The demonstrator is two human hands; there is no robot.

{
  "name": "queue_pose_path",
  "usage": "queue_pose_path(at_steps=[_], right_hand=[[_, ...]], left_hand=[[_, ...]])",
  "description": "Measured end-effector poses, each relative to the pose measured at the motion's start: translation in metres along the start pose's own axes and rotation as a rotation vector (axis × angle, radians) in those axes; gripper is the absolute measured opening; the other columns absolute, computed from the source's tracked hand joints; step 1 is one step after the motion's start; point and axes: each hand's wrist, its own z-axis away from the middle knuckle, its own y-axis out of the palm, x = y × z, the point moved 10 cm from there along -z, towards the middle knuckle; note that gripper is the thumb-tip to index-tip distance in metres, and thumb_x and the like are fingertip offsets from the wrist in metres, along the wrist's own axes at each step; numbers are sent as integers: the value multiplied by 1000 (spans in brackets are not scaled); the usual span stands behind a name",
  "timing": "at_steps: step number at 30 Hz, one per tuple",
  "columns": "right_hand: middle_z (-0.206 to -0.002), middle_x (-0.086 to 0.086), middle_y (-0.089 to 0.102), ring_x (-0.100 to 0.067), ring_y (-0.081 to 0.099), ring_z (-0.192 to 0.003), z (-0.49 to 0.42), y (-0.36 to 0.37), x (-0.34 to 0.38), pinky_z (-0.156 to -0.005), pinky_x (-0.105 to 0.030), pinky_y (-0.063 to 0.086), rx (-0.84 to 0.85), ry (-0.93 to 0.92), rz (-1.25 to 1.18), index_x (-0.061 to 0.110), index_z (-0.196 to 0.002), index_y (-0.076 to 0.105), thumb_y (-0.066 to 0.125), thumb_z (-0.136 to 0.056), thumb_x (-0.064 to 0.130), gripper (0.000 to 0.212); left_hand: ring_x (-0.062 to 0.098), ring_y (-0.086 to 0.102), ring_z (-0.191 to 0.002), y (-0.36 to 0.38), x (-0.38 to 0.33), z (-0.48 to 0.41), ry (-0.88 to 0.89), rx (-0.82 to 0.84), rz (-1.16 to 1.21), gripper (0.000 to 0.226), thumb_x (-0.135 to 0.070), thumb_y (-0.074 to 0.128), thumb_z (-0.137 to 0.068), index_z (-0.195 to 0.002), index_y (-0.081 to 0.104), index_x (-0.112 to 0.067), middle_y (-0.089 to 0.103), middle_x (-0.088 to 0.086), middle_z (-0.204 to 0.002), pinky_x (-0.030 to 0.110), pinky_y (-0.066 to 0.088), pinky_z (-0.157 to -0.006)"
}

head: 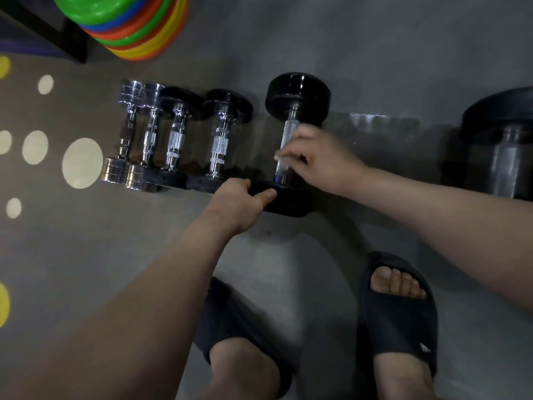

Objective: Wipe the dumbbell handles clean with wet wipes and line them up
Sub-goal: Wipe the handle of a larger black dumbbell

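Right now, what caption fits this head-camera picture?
Left hand holds the black dumbbell steady while the right hand grips its handle, beside four lined-up dumbbells.

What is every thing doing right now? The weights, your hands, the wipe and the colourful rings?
big black dumbbell, lying on the floor, apart from the row.
left hand, grips the big dumbbell's near end.
right hand, holds the wipe against the handle.
wet wipe, blurred, pressed on the handle.
four smaller dumbbells, lying side by side in a row.
coloured discs, stacked.
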Motion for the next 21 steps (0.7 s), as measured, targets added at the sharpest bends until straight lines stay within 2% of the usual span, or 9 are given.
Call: queue_pose_path(at_steps=[2,4,5,7,9,12,14,19,21], right_hand=[[-88,4,50,-2,47,-74,-14,-16,-8,-69,-2,31,-132,50,59,9,-97,78,70,-94,21,15],[-88,1,49,-8,49,-73,-18,-19,-13,-67,-1,32,-166,82,101,8,-98,78,69,-95,20,15],[-89,-1,50,-10,50,-74,-15,-13,-11,-68,-4,35,-130,60,115,8,-100,78,68,-95,19,16],[-94,-6,54,-15,54,-77,-1,5,2,-70,-21,46,13,-68,123,9,-105,77,67,-96,17,16],[-96,-9,56,-17,55,-78,9,16,12,-68,-28,46,146,-183,144,9,-108,77,67,-95,15,17],[-90,-8,51,-17,49,-72,-13,-1,1,-62,-35,47,61,-85,196,6,-97,76,62,-98,22,21],[-91,-11,48,-24,52,-71,-23,-7,-5,-61,-41,49,7,-20,255,3,-92,73,58,-98,23,26],[-99,-9,49,-27,53,-73,-3,31,21,-61,-37,45,374,-153,295,8,-101,73,55,-99,20,22],[-99,-9,48,-25,51,-73,-17,18,12,-59,-32,38,314,-115,336,7,-99,73,55,-101,22,23]], left_hand=[[22,65,-106,0,-2,2,5,-11,-11,44,-41,67,-93,-120,68,-7,71,6,-109,29,47,-95],[22,64,-107,-1,-3,2,5,-18,-21,45,-42,67,-93,-120,67,-6,71,7,-110,31,48,-96],[22,64,-107,-1,-3,1,5,-15,-23,44,-42,67,-93,-120,68,-7,71,7,-110,31,48,-97],[24,66,-103,-1,-2,-1,9,-1,-34,39,-41,67,-93,-114,70,-9,72,7,-104,34,50,-95],[24,67,-100,-1,-2,-1,14,0,-38,36,-42,67,-92,-111,71,-11,73,7,-101,36,51,-94],[22,66,-103,-1,0,-1,14,-8,-29,42,-43,67,-92,-117,69,-9,72,6,-106,36,50,-98],[22,65,-107,-1,0,0,11,-12,-28,47,-45,68,-91,-121,68,-8,72,6,-110,37,50,-100],[25,67,-107,0,-1,1,14,-42,-22,56,-52,71,-84,-119,69,-7,73,9,-108,37,52,-97],[26,62,-118,1,-3,5,14,-81,-17,72,-57,73,-79,-127,65,-5,69,12,-122,35,48,-103]])
